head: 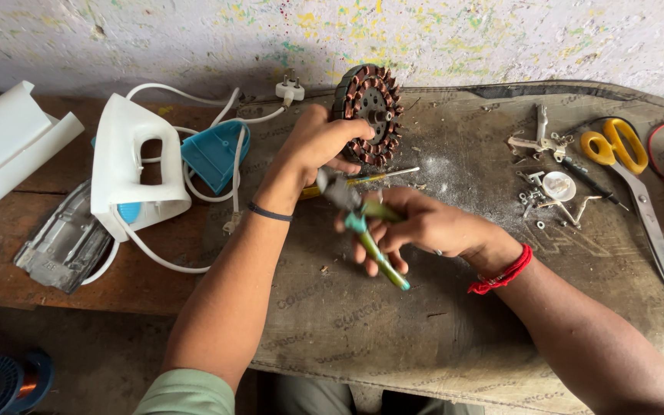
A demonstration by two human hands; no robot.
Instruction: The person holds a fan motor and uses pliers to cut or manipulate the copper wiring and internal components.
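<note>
Head view | left hand (318, 146) grips stator (370, 115) | right hand (424, 227) holds pliers (363, 223)

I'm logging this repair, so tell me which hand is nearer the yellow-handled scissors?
Right. The right hand holds pliers mid-bench, with the scissors off to its right; the left hand is farther away, at the motor stator.
</note>
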